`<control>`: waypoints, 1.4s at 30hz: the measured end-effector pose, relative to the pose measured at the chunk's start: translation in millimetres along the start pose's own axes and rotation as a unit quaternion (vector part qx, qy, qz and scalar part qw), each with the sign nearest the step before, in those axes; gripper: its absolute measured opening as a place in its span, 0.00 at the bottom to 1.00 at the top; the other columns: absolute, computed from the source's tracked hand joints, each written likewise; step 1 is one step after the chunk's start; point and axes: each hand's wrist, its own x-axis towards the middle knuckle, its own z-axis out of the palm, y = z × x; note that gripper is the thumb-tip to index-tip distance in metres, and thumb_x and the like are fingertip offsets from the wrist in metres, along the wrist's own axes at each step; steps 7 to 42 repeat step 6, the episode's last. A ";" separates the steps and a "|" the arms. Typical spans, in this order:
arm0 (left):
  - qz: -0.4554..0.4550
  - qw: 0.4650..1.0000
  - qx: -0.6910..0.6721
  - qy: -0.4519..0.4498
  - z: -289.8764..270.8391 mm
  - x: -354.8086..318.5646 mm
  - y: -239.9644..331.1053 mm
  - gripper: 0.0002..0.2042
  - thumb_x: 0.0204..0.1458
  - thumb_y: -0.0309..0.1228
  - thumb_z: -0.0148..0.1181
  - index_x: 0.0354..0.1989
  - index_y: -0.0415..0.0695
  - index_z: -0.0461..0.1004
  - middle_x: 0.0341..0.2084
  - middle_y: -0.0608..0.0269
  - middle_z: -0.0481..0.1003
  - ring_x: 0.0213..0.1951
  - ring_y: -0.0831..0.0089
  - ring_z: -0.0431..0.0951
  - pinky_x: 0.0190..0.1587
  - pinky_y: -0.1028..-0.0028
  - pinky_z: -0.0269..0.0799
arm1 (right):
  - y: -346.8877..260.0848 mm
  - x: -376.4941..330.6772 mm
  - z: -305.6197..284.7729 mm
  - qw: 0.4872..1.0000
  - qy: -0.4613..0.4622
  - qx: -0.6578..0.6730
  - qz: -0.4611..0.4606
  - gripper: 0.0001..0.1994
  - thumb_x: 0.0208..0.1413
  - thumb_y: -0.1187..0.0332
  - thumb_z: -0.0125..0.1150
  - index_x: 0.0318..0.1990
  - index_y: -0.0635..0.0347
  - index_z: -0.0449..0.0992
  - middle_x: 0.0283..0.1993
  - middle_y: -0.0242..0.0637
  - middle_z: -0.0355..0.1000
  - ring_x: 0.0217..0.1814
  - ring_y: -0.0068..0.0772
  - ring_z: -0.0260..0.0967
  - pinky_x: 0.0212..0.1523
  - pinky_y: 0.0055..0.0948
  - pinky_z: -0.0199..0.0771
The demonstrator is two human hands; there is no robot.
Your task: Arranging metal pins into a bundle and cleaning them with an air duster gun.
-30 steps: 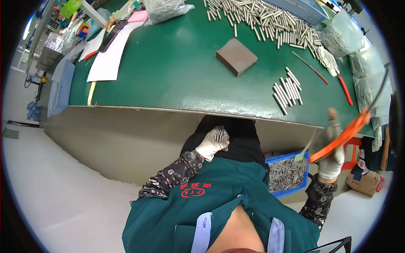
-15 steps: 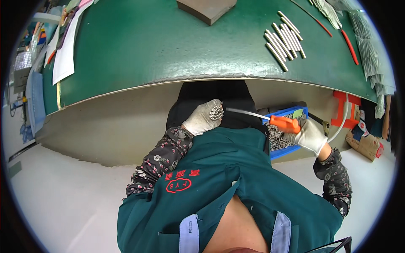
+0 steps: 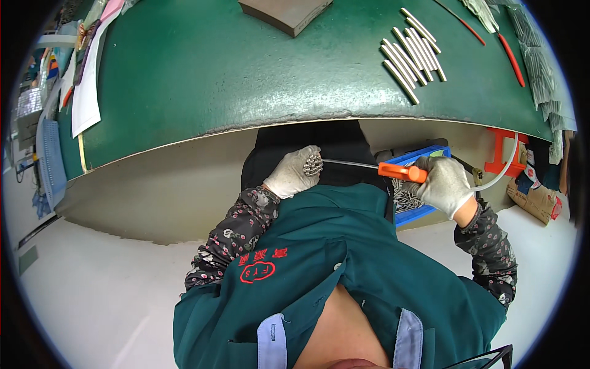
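Observation:
My left hand (image 3: 289, 175), in a white glove, is closed around a bundle of metal pins (image 3: 313, 164) over my lap, and their ends face to the right. In my gloved right hand (image 3: 445, 187) is an orange air blow gun (image 3: 401, 172), gripped by its handle. Its long thin nozzle (image 3: 351, 163) points left, with the tip close to the pin ends. A pale hose (image 3: 509, 161) runs from behind my right hand up toward the table edge. Whether the trigger is pressed cannot be made out.
A blue bin (image 3: 419, 215) of small metal pins stands beneath my right hand. On the green table (image 3: 246, 74) lie loose metal rods (image 3: 413, 55), a brown block (image 3: 286, 15), red-handled tools (image 3: 511, 60) and white paper (image 3: 87, 101). Bagged parts (image 3: 533, 61) line the right edge.
The blow gun has shifted left and become more level, bringing its nozzle tip nearer the pins. My left hand keeps its hold on them. The view has turned slightly.

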 end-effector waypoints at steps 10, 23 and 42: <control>-0.044 0.998 -0.031 -0.032 -2.0 1.8 -3.9 0.17 0.38 0.19 0.59 0.39 0.40 0.65 0.24 0.70 0.66 0.28 0.84 0.65 0.33 0.82 0.64 | -8.1 3.6 -1.0 0.999 -0.033 -0.010 0.012 0.16 0.37 0.55 0.65 0.31 0.56 0.77 0.21 0.43 0.71 0.25 0.44 0.70 0.29 0.36 0.69; -0.044 0.998 -0.031 -0.032 -2.0 1.8 -3.9 0.17 0.38 0.19 0.59 0.39 0.40 0.65 0.24 0.70 0.66 0.28 0.84 0.65 0.33 0.82 0.64 | -8.1 3.6 -1.0 0.999 -0.033 -0.010 0.012 0.16 0.37 0.55 0.65 0.31 0.56 0.77 0.21 0.43 0.71 0.25 0.44 0.70 0.29 0.36 0.69; -0.044 0.998 -0.031 -0.032 -2.0 1.8 -3.9 0.17 0.38 0.19 0.59 0.39 0.40 0.65 0.24 0.70 0.66 0.28 0.84 0.65 0.33 0.82 0.64 | -8.1 3.6 -1.0 0.999 -0.033 -0.010 0.012 0.16 0.37 0.55 0.65 0.31 0.56 0.77 0.21 0.43 0.71 0.25 0.44 0.70 0.29 0.36 0.69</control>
